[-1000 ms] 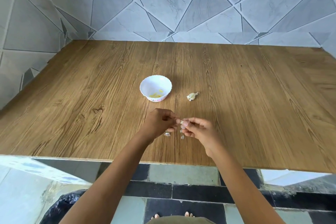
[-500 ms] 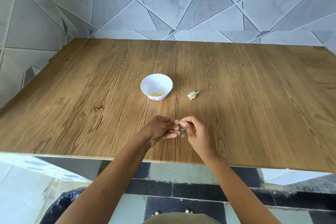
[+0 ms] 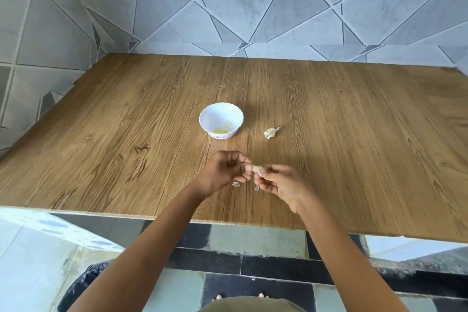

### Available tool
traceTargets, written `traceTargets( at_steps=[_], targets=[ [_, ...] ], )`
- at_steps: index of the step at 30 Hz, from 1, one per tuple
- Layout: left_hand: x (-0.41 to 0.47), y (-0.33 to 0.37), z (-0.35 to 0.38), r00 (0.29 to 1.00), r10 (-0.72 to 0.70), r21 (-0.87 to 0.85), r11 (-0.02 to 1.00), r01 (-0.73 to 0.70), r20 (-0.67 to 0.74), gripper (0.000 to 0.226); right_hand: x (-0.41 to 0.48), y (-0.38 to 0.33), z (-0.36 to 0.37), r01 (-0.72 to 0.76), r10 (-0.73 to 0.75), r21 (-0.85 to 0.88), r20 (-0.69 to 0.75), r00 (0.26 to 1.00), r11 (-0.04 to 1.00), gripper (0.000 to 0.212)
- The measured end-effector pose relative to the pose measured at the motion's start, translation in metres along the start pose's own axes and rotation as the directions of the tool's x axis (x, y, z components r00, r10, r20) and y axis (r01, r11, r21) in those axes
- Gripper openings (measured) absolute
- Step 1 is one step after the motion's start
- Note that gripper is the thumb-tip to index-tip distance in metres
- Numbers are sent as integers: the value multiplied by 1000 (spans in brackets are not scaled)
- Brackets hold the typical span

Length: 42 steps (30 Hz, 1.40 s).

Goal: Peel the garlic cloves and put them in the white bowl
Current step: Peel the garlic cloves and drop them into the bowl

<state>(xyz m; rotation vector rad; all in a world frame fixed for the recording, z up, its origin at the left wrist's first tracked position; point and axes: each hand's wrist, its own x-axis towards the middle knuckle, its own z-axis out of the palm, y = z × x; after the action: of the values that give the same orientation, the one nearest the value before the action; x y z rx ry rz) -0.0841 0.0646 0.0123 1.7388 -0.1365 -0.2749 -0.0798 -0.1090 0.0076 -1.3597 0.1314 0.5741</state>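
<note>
Head view: a person works on a garlic clove [image 3: 257, 168] above a wooden worktop [image 3: 354, 147]. The left hand [image 3: 222, 172] and right hand [image 3: 281, 185] both pinch it at the fingertips, so the clove sits caught between the two hands, near the front edge of the wood. The white bowl [image 3: 202, 119] stands beyond the hands and apart from them, with a few yellowish peeled pieces [image 3: 222, 130] in its bottom. Another bit of garlic [image 3: 271, 132], skin on, lies on the wood to the bowl's right. Two scraps of skin [image 3: 236, 184] lie beneath the hands.

The likely hazard: the clove is small and held only at the fingertips. A hard tug on the skin could flick it out of the pinch and over the near edge to the floor [image 3: 253, 240]. Loose skin might also cling to it and travel into the bowl.
</note>
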Motion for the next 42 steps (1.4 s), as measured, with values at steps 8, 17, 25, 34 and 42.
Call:
traceTargets(
  at_steps=[8,17,25,34,42],
  targets=[
    [-5,11,-1,918,-367,-452,800,393,149,14,1,9,1,400,-389,-326,100,916,857,11],
    [-9,12,1,873,-437,-613,636,469,215,18,5,11,-3,452,-407,-385,197,892,805,18],
    [-9,9,-4,918,-381,-488,783,385,112,9,14,21,4,401,-409,-608,135,903,685,14],
    [-12,6,4,959,-223,-265,949,173,-174,8,9,20,9,338,-360,-390,17,933,857,22],
    [-9,10,7,974,-160,-161,978,134,-161,4,8,19,8,329,-349,-321,-5,937,888,21]
  ],
)
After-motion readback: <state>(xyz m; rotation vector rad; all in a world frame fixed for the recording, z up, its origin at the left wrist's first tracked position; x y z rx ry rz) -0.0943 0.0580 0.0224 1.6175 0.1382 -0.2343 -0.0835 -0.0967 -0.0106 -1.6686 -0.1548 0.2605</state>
